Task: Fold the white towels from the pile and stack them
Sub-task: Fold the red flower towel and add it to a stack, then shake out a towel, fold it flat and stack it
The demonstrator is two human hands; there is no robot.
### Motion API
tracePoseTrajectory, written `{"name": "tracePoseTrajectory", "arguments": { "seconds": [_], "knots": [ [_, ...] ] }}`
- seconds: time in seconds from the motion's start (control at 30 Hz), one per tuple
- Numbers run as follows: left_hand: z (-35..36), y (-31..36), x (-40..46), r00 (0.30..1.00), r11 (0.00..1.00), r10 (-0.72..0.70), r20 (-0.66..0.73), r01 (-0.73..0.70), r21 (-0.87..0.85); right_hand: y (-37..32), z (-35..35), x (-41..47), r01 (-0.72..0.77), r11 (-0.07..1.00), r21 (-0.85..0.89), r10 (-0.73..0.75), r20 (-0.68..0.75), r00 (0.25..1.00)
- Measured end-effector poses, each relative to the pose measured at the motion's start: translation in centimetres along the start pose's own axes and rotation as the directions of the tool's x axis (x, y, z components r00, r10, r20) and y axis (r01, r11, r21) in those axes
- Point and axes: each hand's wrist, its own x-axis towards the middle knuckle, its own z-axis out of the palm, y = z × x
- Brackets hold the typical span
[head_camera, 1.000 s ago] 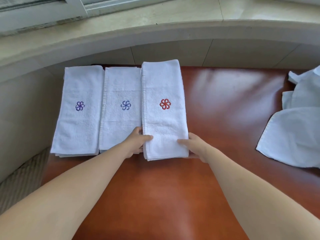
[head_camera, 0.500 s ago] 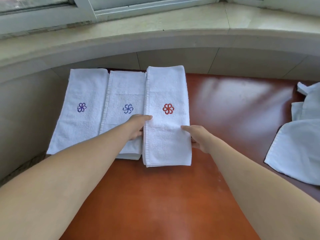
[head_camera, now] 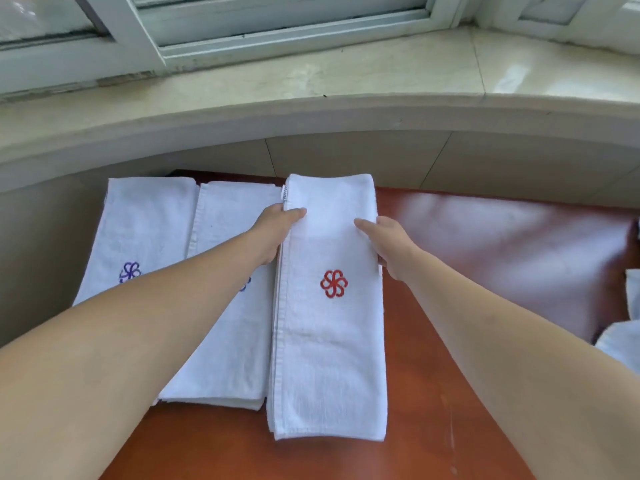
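While both arms reach up the frame's centre, I see the left hand [head_camera: 277, 233] and right hand [head_camera: 388, 239] gripping the long edges of the red-flower towel stack [head_camera: 329, 341], thumbs on top; the fingers underneath are hidden, probably curled. It lies on the red-brown table [head_camera: 485, 271], touching the middle towel stack [head_camera: 228, 341].

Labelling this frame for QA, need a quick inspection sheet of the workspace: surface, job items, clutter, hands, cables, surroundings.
Surface: glossy reddish-brown table, glare on its right part.
Job's things: three folded white towel stacks side by side; red-logo towel rightmost, middle towel and left towel with blue or purple logos; unfolded towels at right edge.
Clutter: nothing seen.
Hands: left hand and right hand grip the red-logo towel's sides near its far end, thumbs on top.
Cables: nothing seen.
Surroundings: curved stone window sill, white window frame behind.
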Motion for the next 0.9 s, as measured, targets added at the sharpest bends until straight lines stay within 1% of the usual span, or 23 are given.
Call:
{"name": "tracePoseTrajectory", "arguments": {
  "seconds": [0.1,0.13,0.23,0.37,0.43,0.47,0.5,0.53,0.57,0.6,0.63,0.67,0.7,0.73,0.77,0.83,0.9],
  "knots": [
    [0.4,0.7,2.1,0.995,0.995,0.087,-0.059,-0.090,-0.049,-1.4,0.2,1.4,0.102,0.995,-0.003,-0.102,-0.085,0.991],
    [0.4,0.5,2.6,0.992,0.994,0.103,-0.079,-0.106,-0.035,-1.4,0.3,1.5,0.116,0.993,-0.013,-0.117,-0.109,0.987],
    [0.1,-0.5,3.3,0.986,0.991,0.122,-0.116,-0.115,0.067,-0.7,0.8,1.5,0.124,0.990,-0.073,-0.135,-0.163,0.977],
    [0.3,-0.8,3.6,0.976,0.970,0.174,-0.129,-0.148,0.191,-0.3,1.1,1.5,0.118,0.983,-0.139,-0.147,-0.220,0.965],
    [0.4,-1.1,2.9,0.966,0.951,0.234,-0.109,-0.204,0.233,0.0,1.1,1.2,0.124,0.983,-0.133,-0.153,-0.236,0.960],
    [0.4,-1.4,2.2,0.952,0.916,0.296,-0.080,-0.259,0.305,0.3,1.1,0.8,0.142,0.982,-0.127,-0.169,-0.243,0.955],
    [0.4,-1.9,1.4,0.925,0.837,0.377,-0.042,-0.321,0.442,0.8,1.3,0.1,0.175,0.972,-0.154,-0.209,-0.244,0.947],
    [0.5,-2.9,0.4,0.884,0.696,0.468,0.003,-0.370,0.616,1.6,1.5,-0.8,0.222,0.941,-0.255,-0.283,-0.232,0.931],
    [0.5,-4.2,-0.6,0.831,0.500,0.553,0.058,-0.386,0.775,2.9,1.6,-1.8,0.272,0.859,-0.435,-0.382,-0.189,0.905],
    [0.6,-5.5,-1.8,0.785,0.303,0.605,0.131,-0.380,0.874,4.4,1.8,-3.0,0.306,0.701,-0.644,-0.482,-0.112,0.869],
    [0.5,-6.8,-3.1,0.762,0.150,0.609,0.220,-0.384,0.911,5.9,1.8,-4.3,0.324,0.483,-0.813,-0.565,-0.006,0.825],
    [0.4,-8.3,-4.5,0.757,0.039,0.574,0.313,-0.407,0.913,7.4,1.7,-5.6,0.337,0.271,-0.902,-0.602,0.115,0.790],
    [0.1,-9.8,-5.9,0.760,-0.032,0.522,0.387,-0.436,0.900,8.8,1.4,-6.8,0.361,0.120,-0.925,-0.606,0.219,0.765],
    [-0.3,-11.4,-7.3,0.767,-0.075,0.472,0.434,-0.456,0.887,10.1,1.2,-8.3,0.385,0.050,-0.922,-0.600,0.281,0.749],
    [-0.6,-12.8,-8.9,0.774,-0.098,0.434,0.461,-0.468,0.878,11.4,1.2,-9.9,0.397,0.055,-0.916,-0.602,0.287,0.745],
    [-1.3,-15.4,-12.3,0.791,-0.140,0.368,0.488,-0.472,0.870,13.7,1.4,-13.4,0.376,0.141,-0.916,-0.607,0.221,0.763],
    [-2.0,-17.9,-16.2,0.807,-0.202,0.310,0.502,-0.460,0.865,16.1,1.8,-17.5,0.328,0.184,-0.926,-0.542,0.183,0.820]
  ]
}}
